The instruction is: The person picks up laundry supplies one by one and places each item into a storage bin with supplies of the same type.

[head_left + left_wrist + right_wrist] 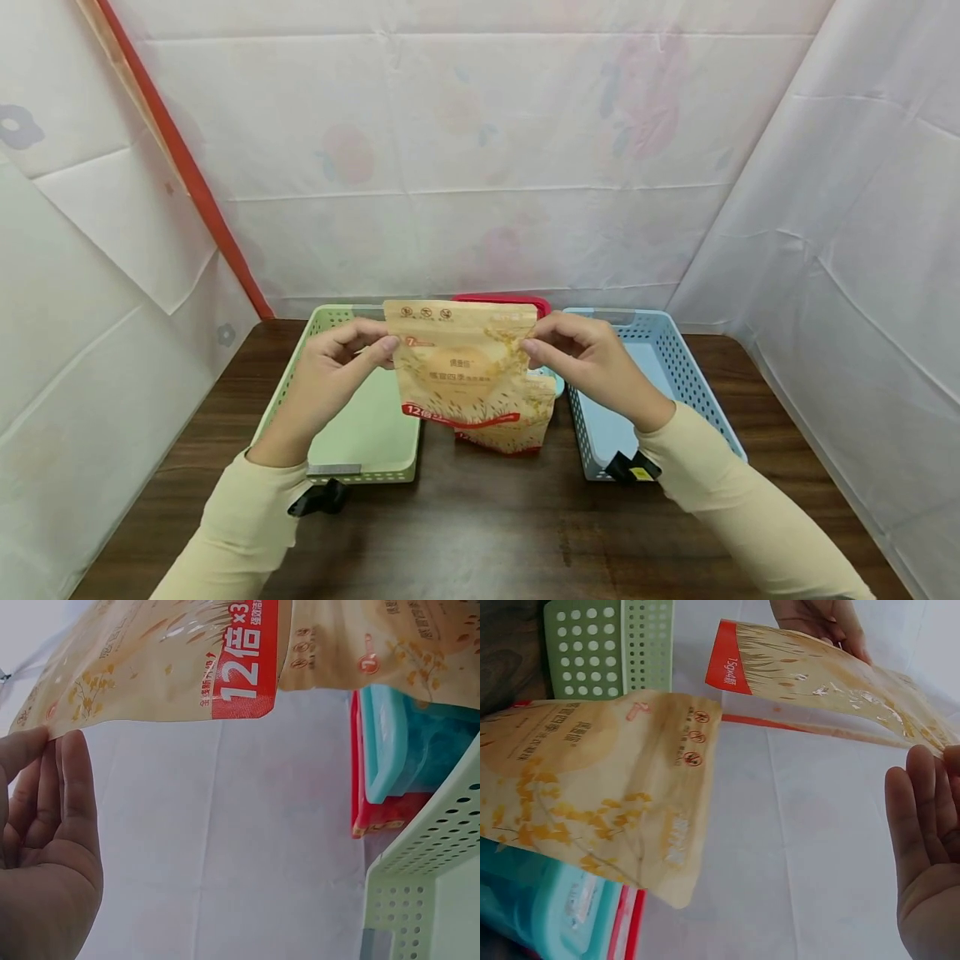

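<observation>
A tan pouch [457,367] with a red band along its bottom hangs in front of me, raised off the table. My left hand [330,379] pinches its left edge between thumb and fingers. On the opposite edge, near the top, my right hand [592,358] pinches it the same way. The pouch's printed front faces the head camera. A second tan pouch [607,787] of the same print stands upright behind it; in the head view only its lower right part [525,429] shows. In the left wrist view my left thumb and fingers meet at the held pouch's [150,660] corner.
A green perforated basket [360,477] stands on the left and a blue one [697,375] on the right of the dark wooden table [495,533]. Behind the second pouch are a teal container [386,742] and a red package [390,814]. White cloth walls [465,150] enclose the table.
</observation>
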`<state>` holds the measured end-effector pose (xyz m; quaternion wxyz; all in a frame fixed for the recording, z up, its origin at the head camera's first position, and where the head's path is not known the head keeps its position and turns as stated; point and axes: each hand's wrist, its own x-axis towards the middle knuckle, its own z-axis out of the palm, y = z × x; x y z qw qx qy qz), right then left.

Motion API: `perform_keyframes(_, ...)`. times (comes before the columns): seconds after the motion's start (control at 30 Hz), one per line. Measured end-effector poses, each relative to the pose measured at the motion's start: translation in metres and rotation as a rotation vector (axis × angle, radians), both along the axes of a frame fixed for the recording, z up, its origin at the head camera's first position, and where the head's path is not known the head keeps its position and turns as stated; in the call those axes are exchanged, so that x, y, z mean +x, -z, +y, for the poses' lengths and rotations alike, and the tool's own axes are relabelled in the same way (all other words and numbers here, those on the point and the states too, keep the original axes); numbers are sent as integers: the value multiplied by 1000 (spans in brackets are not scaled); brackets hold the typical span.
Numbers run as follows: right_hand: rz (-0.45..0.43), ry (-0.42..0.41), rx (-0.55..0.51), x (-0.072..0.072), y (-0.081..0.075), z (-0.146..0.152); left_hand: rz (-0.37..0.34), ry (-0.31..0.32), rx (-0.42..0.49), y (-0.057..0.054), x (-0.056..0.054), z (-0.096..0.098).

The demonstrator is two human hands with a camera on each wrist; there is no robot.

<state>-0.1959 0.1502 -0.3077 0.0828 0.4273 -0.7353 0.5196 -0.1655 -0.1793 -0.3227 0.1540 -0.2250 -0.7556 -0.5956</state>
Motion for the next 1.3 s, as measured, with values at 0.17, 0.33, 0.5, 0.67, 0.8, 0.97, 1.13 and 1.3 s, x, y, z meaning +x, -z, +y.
perform_keyframes(0.17, -14, -19, 15, -4, -9, -9, 19, -48, -2, -3, 0, -9)
perform_keyframes(0.33, -76, -31, 14, -9, -14, -19, 42, -46, 57, -4, 0, -15)
perform_keyframes(0.5, -107, -42, 23, -15, -18, -26, 50, -38, 100, -5, -1, -21)
perform_keyframes(0.67, -125, -46, 30, -21, -21, -32, 64, -25, 103, -6, -3, -28)
perform_keyframes(0.8, -175, -40, 40, -28, -23, -40, 87, -37, 92, -7, -7, -35)
perform_keyframes(0.97, -234, -24, 54, -37, -23, -50, 88, -109, 41, -9, -14, -43)
perform_keyframes(1.13, -256, -9, 85, -46, -24, -61, 67, -136, 55, -13, -20, -50)
perform_keyframes(1.3, -287, -22, 92, -52, -27, -70, 49, -128, 141, -14, -28, -56)
